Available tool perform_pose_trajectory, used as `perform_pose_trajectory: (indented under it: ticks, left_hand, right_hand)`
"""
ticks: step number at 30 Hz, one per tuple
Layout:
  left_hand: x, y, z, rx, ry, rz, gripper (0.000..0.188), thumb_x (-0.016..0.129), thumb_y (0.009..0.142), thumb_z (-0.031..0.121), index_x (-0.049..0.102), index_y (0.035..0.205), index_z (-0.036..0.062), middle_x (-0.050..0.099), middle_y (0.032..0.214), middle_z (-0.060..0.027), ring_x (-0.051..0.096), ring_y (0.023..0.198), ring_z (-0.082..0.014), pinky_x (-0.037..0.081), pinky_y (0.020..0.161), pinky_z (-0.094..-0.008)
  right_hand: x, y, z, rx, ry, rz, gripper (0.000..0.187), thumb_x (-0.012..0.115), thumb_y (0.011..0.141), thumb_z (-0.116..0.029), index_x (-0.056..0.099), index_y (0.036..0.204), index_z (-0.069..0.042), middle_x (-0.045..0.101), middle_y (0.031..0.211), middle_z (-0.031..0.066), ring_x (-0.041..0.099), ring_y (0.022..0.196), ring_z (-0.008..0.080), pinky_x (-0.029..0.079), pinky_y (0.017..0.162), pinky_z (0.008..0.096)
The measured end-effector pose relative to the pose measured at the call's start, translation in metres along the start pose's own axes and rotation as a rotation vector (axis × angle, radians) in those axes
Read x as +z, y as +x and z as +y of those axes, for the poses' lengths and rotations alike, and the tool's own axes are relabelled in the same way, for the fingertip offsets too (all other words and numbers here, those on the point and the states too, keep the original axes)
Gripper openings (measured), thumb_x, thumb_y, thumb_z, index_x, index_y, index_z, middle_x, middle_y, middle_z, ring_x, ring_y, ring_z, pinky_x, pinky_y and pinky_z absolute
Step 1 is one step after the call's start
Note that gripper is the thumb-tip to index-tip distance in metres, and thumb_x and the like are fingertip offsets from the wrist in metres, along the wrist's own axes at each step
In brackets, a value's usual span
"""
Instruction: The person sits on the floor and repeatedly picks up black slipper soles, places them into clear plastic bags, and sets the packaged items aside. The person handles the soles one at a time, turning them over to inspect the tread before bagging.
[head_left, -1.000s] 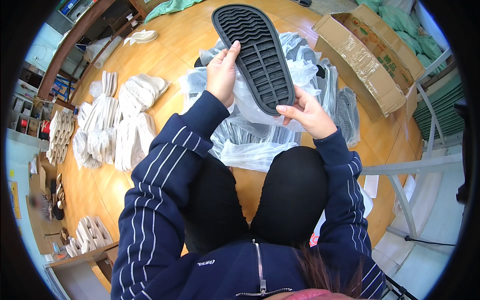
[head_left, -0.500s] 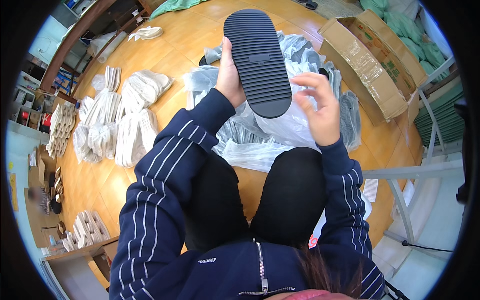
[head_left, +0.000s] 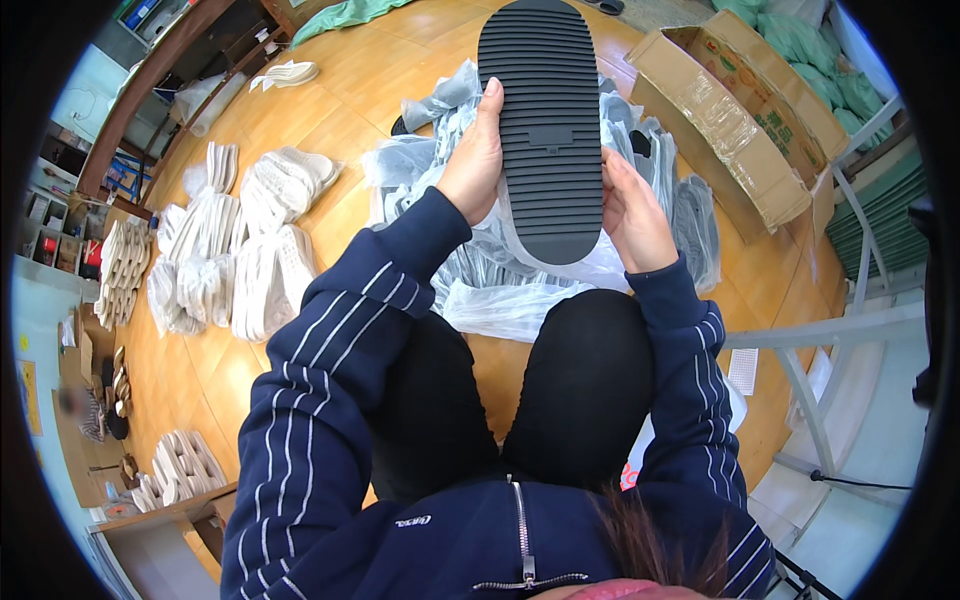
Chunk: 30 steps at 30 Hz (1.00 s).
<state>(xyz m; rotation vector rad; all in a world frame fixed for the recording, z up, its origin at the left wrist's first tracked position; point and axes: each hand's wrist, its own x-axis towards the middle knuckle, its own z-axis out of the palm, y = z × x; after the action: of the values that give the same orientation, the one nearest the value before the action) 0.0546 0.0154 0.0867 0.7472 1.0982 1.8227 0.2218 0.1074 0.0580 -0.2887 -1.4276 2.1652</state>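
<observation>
Dark ribbed shoe sole (head_left: 553, 130) up at 12 o'clock, tread facing camera. Left hand (head_left: 474, 163) fingers clamp its 9 o'clock edge; right hand (head_left: 634, 212) cups 4 o'clock edge. Looks light, stiff-ish, grippy: best held by side edges.

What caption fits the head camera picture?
Both hands, left hand and right hand, hold a dark ridged shoe sole above bagged soles.

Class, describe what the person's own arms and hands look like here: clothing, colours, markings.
Both arms wear dark navy sleeves with thin white lengthwise stripes and ribbed cuffs. The left hand and right hand are bare: no gloves, rings or watch show.
</observation>
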Motion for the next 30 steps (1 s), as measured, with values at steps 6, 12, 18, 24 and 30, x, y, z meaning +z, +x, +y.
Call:
perform_pose_trajectory:
  ticks: [6, 12, 18, 24, 30]
  left_hand:
    - [-0.001, 0.002, -0.002, 0.016, 0.127, 0.023, 0.075, 0.032, 0.099, 0.062, 0.046, 0.135, -0.0021, 0.054, 0.131, -0.0131, 0.051, 0.12, -0.0197, 0.038, 0.103, -0.0297]
    - [-0.018, 0.012, -0.018, -0.059, 0.541, 0.146, 0.075, 0.033, 0.098, 0.063, 0.056, 0.128, -0.0019, 0.058, 0.122, -0.0124, 0.052, 0.11, -0.0189, 0.037, 0.097, -0.027]
    - [-0.05, 0.014, -0.02, -0.15, 0.463, 0.08, 0.044, 0.047, 0.1, 0.036, 0.064, 0.121, 0.0009, 0.06, 0.12, -0.0095, 0.055, 0.104, -0.0132, 0.041, 0.094, -0.0241]
    - [-0.079, 0.013, -0.013, -0.279, 0.324, 0.111, 0.043, 0.047, 0.099, 0.032, 0.061, 0.126, 0.0008, 0.061, 0.111, -0.0073, 0.057, 0.1, -0.0133, 0.043, 0.092, -0.0255]
    - [-0.071, 0.017, -0.017, -0.335, 0.292, 0.085, 0.043, 0.048, 0.099, 0.031, 0.058, 0.129, 0.0022, 0.061, 0.098, -0.0051, 0.06, 0.09, -0.0135, 0.047, 0.084, -0.0263]
  right_hand:
    - [0.008, -0.002, -0.003, -0.091, -0.136, -0.003, 0.054, 0.053, 0.096, -0.024, 0.038, 0.142, 0.0, 0.056, 0.127, 0.0099, 0.057, 0.112, 0.0178, 0.043, 0.097, 0.0287]
    - [-0.025, -0.002, -0.004, -0.041, 0.563, -0.083, 0.058, 0.049, 0.087, -0.01, 0.036, 0.143, -0.002, 0.053, 0.131, 0.0173, 0.058, 0.114, 0.0293, 0.047, 0.099, 0.0436]
    - [-0.089, -0.042, 0.021, -0.101, 0.759, 0.112, 0.05, 0.049, 0.09, -0.018, 0.042, 0.137, -0.002, 0.054, 0.129, 0.0184, 0.059, 0.111, 0.0335, 0.045, 0.098, 0.0605]
    - [-0.169, -0.158, 0.12, -0.147, -0.587, 0.867, 0.04, 0.06, 0.094, -0.014, 0.056, 0.13, 0.003, 0.057, 0.133, 0.0145, 0.058, 0.117, 0.0239, 0.042, 0.1, 0.031]
    - [-0.208, -0.303, 0.214, 0.068, -1.74, 0.663, 0.04, 0.069, 0.082, -0.027, 0.065, 0.12, -0.018, 0.055, 0.134, 0.008, 0.046, 0.127, 0.0285, 0.031, 0.104, 0.046]
